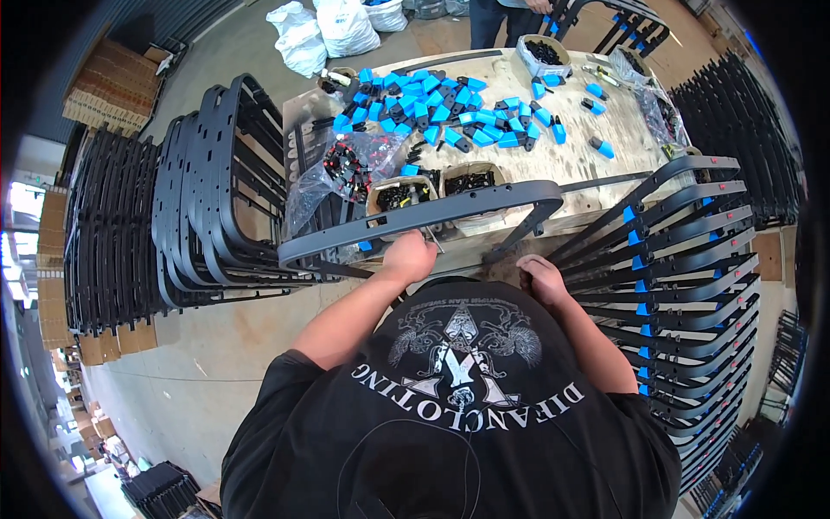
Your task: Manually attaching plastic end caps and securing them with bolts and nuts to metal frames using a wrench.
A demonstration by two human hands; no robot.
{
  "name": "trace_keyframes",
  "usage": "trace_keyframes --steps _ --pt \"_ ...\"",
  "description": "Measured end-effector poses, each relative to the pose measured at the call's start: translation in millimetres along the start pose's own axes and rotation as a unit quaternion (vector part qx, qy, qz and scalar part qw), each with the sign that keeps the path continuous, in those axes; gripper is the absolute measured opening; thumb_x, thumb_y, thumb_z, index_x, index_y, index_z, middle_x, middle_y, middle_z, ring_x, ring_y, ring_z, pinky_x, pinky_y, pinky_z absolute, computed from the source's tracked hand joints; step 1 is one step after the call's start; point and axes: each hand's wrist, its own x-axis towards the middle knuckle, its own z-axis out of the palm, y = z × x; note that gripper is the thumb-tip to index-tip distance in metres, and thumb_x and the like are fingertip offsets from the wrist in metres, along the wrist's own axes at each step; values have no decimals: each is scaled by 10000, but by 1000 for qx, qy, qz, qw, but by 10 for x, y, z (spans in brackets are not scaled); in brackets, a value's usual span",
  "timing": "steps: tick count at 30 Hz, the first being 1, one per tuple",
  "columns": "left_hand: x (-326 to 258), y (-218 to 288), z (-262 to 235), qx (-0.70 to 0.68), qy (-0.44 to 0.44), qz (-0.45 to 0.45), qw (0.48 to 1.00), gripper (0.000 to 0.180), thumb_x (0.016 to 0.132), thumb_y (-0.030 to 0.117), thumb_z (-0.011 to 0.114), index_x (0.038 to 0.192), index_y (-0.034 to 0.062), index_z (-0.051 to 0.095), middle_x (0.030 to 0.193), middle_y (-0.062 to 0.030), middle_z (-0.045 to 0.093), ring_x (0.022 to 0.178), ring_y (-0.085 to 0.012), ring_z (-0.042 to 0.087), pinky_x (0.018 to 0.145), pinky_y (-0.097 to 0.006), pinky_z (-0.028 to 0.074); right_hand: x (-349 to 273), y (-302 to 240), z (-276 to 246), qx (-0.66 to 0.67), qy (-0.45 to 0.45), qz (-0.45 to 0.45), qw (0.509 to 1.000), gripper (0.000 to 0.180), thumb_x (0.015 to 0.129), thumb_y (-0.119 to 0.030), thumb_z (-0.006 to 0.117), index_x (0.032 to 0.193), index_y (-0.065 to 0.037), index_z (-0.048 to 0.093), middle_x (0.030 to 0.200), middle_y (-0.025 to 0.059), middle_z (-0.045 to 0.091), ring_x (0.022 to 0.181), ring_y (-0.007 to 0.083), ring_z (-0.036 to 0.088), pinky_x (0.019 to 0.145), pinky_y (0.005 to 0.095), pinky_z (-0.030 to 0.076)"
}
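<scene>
A black metal frame with a long curved bar and rounded corner (424, 213) stands upright in front of the person's torso, its top bar crossing just before the near edge of the pale wooden surface (575, 160). The left hand (411, 256) is closed around a thin, silvery metal rod (434, 241) just below that bar. The right hand (541, 277) has its fingers curled near the frame's right end; whether it grips anything cannot be told.

Behind the bar, two open-topped containers hold small black parts, one on the left (374, 208) and one on the right (481, 226). Left of them lies a clear crumpled plastic bag (309, 192) with small red-and-black parts (348, 169). Beyond is a spread heap of blue-and-black wedge-shaped plastic pieces (450, 108).

Similar black frames stand stacked at the left (192, 195); a row at the right (692, 342) carries blue pieces. Past the far edge are white sacks (347, 28) and a co-worker in dark trousers (491, 24).
</scene>
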Motion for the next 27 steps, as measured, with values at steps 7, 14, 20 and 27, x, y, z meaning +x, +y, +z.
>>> trace_keyframes --steps 7,14,20,27 --pt "44 43 -287 4 122 74 990 440 965 426 527 1107 48 701 1131 -253 690 1105 -402 658 946 -470 527 -10 159 -354 3 43 -6 999 108 947 -171 588 972 -72 622 700 -21 498 551 95 436 486 264 326" --pt "1275 -854 -159 219 -22 81 972 335 889 258 599 1043 0 746 1085 -257 710 1042 -422 683 892 -478 554 -50 233 -488 -25 66 11 997 103 938 -161 601 971 -67 625 695 -22 501 539 90 448 474 258 342" --pt "1703 -1560 300 277 -3 17 961 189 751 200 687 858 69 773 899 -194 734 873 -375 711 808 -429 582 1 203 -430 -63 49 9 997 126 922 -176 617 966 -59 630 693 -19 517 548 91 471 475 260 364" --pt "1462 -941 12 316 -28 118 941 166 782 160 662 874 60 757 930 -203 727 905 -376 700 826 -428 568 -116 446 -623 -52 122 19 991 114 920 -129 631 987 -37 626 733 2 533 597 108 488 527 254 393"
